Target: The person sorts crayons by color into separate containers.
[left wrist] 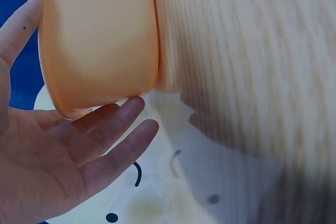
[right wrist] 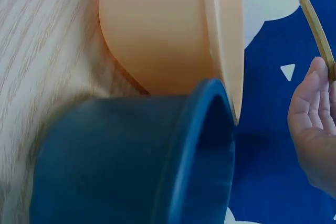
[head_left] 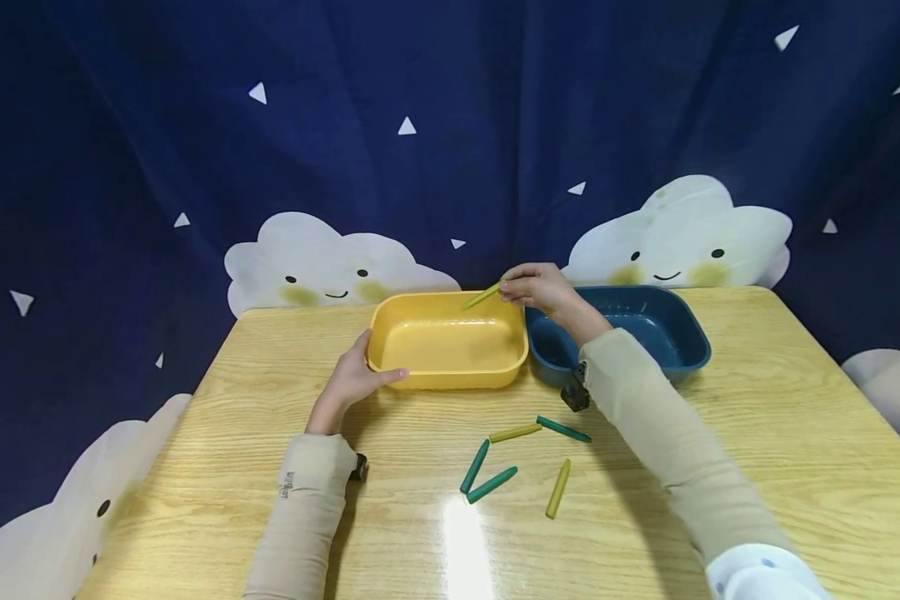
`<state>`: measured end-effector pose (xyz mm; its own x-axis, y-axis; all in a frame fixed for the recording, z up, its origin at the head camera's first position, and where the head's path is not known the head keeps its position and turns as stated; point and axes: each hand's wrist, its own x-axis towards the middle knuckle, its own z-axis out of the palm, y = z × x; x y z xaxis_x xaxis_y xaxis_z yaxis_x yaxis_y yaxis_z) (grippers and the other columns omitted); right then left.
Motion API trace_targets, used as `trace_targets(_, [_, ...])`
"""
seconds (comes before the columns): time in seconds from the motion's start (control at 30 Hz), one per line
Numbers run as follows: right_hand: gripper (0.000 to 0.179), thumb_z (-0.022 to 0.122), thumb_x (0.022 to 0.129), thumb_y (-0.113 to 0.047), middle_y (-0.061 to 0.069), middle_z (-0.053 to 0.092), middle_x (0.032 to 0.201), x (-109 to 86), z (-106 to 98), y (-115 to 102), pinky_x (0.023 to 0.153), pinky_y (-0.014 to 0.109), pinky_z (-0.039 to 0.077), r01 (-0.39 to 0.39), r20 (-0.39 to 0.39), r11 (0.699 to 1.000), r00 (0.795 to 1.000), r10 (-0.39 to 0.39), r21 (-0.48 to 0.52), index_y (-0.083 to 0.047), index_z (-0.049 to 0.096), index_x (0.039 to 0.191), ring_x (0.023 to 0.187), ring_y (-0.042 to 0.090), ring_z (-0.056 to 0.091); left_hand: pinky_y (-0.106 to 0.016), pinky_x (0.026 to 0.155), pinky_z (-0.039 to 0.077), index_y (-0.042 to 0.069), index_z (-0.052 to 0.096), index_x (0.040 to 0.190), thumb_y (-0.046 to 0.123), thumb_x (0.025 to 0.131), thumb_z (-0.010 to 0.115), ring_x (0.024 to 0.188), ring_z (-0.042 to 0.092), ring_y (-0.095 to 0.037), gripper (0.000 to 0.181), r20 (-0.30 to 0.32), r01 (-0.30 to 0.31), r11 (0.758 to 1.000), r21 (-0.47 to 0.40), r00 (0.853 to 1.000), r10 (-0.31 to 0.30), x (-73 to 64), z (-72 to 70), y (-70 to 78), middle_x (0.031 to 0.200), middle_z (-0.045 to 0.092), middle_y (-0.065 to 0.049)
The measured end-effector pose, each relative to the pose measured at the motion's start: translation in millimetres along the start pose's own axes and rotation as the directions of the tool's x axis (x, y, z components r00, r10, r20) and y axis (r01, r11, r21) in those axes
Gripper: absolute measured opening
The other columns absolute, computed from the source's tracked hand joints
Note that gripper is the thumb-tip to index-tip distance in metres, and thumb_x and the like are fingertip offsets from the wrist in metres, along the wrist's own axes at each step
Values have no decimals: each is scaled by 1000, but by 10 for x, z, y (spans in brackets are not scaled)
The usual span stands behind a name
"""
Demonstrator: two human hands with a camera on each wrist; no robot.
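Held yellow crayon (head_left: 482, 296): caught near one end between the thumb and fingertips of the right hand (head_left: 540, 292), with most of its length projecting beyond them; slants left and down in the head view, over the far right part of the yellow tray (head_left: 450, 381); clear of that tray's rim in the right wrist view.
Right hand: closed to a narrow pinch, about as wide as the crayon.
Left hand (head_left: 356, 375): opened wide at the yellow tray's left end; touches it with thumb over the near rim and spread, nearly straight fingers against the end.
Yellow tray: upright on the wooden table (head_left: 225, 450), just beside the blue tray (head_left: 648, 304).
Blue tray: upright, partly hidden beneath the right sleeve (head_left: 660, 421).
Far yellow crayon (head_left: 515, 432): flat on the table in front of the yellow tray, meeting or almost meeting the right green crayon (head_left: 564, 429) end to end.
Left green crayons (head_left: 475, 466): two, laid in a V with near ends close together.
Near yellow crayon (head_left: 558, 489): flat, right of the V, well apart from both hands.
Curtain (head_left: 480, 150): dark blue behind the table, printed with white triangles and smiling clouds.
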<state>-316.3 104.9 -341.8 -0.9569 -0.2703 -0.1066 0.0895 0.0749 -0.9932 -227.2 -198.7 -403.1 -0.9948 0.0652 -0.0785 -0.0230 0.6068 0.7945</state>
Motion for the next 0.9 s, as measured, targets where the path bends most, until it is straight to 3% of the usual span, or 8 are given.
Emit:
trace_targets(0.37, [33,60,85,0,3,65,72,91,90,113,73,31,52,-48,25,999,999,48,-19,15,53,113,66,13,63,-43,106,24,0,12,145,29,71,78,130,28,-33,103,-6,-4,1000,-8,1000,4,0,9,-5,145,25,-20])
trace_targets(0.7, [26,60,86,-3,2,65,73,90,177,103,82,40,50,-64,23,995,998,66,-80,11,59,108,66,13,63,-43,106,24,0,12,145,31,72,77,131,27,-33,103,-1,-9,1000,6,1000,9,8,12,-19,146,24,-20])
trace_targets(0.9, [27,60,85,-1,9,66,75,112,225,131,72,35,53,-68,35,991,997,73,-116,12,59,108,62,12,63,-43,106,24,1,12,145,30,72,77,130,28,-32,102,-3,-3,1000,-3,1000,3,10,19,-18,145,25,-19])
